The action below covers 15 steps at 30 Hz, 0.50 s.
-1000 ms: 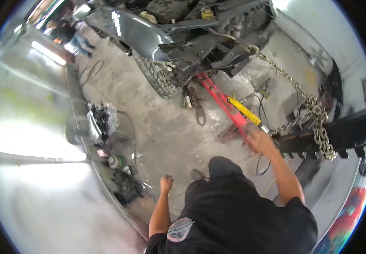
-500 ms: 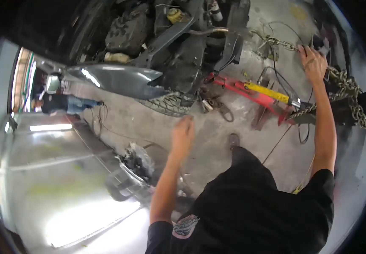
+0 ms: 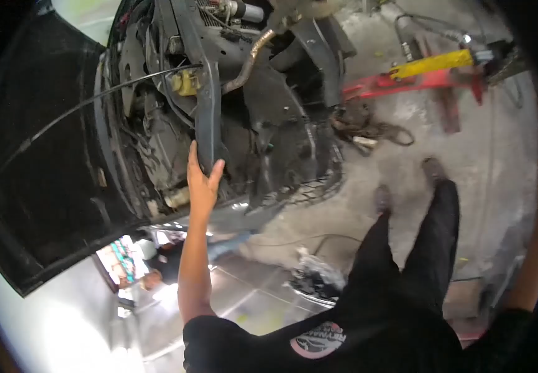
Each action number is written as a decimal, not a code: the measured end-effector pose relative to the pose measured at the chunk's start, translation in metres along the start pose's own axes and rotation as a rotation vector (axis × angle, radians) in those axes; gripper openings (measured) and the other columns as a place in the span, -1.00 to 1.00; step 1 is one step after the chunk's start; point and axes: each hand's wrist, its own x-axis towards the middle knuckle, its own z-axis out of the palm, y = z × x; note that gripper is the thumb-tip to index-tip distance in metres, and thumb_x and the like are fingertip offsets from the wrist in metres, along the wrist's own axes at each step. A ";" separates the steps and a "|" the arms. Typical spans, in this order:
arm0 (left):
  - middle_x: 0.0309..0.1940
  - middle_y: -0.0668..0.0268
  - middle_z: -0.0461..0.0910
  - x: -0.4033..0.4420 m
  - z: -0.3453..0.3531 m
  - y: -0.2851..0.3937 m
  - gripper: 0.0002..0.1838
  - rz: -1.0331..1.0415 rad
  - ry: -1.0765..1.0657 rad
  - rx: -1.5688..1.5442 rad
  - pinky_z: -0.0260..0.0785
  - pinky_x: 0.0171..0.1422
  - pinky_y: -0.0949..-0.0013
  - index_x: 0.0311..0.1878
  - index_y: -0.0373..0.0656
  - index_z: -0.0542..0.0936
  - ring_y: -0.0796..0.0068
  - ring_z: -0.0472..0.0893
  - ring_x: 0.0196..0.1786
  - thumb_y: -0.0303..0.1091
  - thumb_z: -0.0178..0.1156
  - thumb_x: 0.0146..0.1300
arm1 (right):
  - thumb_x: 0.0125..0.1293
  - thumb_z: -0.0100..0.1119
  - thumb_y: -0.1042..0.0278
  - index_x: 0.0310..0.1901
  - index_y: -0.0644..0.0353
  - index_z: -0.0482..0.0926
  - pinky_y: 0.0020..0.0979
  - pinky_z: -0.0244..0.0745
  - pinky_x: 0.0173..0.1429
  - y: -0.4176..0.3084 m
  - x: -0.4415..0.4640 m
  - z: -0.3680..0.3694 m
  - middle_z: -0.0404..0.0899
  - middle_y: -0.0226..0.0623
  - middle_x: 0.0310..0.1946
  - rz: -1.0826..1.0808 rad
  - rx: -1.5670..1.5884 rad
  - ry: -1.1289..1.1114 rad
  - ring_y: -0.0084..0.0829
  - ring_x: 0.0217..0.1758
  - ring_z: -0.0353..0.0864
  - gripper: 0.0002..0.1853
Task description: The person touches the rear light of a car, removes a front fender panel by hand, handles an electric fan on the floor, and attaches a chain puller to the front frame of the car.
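Observation:
My left hand [image 3: 203, 186] is at the grey metal rail [image 3: 208, 118] in the vehicle's exposed engine bay. Its fingers are stretched out and the thumb is spread, one to each side of the rail's lower end. I cannot tell whether it presses on the metal. A yellow-capped part [image 3: 185, 82] sits beside the rail, and a metallic pipe [image 3: 251, 59] bends away on the other side. My right forearm [image 3: 533, 267] runs up along the right edge of the view, but its hand is out of sight.
A red floor-standing frame [image 3: 399, 84] with a yellow cylinder [image 3: 433, 64] stands at upper right. Chain and hooks [image 3: 368, 130] lie on the concrete near the tyre [image 3: 312, 189]. The black raised hood [image 3: 51, 143] fills the left. Another person [image 3: 175, 258] is at lower left, beyond the fender.
My view has swung toward the engine bay. My left hand has moved from over the floor to the grey rail. My right hand has left the chain and gone out of view.

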 end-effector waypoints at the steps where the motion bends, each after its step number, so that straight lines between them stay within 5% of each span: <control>1: 0.36 -0.18 0.30 -0.001 0.002 -0.001 -0.16 0.009 -0.004 -0.009 0.15 0.46 0.15 0.48 -0.31 0.14 -0.03 0.36 0.37 -0.15 0.31 0.27 | 0.37 0.10 0.16 0.04 0.10 0.65 -0.19 0.45 0.05 -0.028 -0.019 0.011 0.69 -0.21 -0.18 0.023 0.037 0.010 -0.22 -0.13 0.67 -0.68; 8: 0.28 -0.03 0.39 0.001 0.015 -0.003 -0.14 -0.013 0.031 0.186 0.19 0.40 0.27 0.45 -0.34 0.21 0.21 0.43 0.26 -0.08 0.34 0.23 | 0.38 0.09 0.13 0.04 0.08 0.65 -0.16 0.43 0.07 -0.166 -0.087 0.059 0.67 -0.19 -0.15 0.121 0.198 0.123 -0.21 -0.10 0.65 -0.67; 15: 0.24 -0.11 0.43 0.007 0.026 0.001 -0.17 -0.043 0.081 0.265 0.21 0.40 0.21 0.37 -0.48 0.25 0.15 0.45 0.27 -0.13 0.37 0.19 | 0.38 0.08 0.10 0.05 0.05 0.65 -0.12 0.42 0.10 -0.201 -0.133 0.113 0.65 -0.18 -0.12 0.214 0.313 0.208 -0.20 -0.07 0.62 -0.67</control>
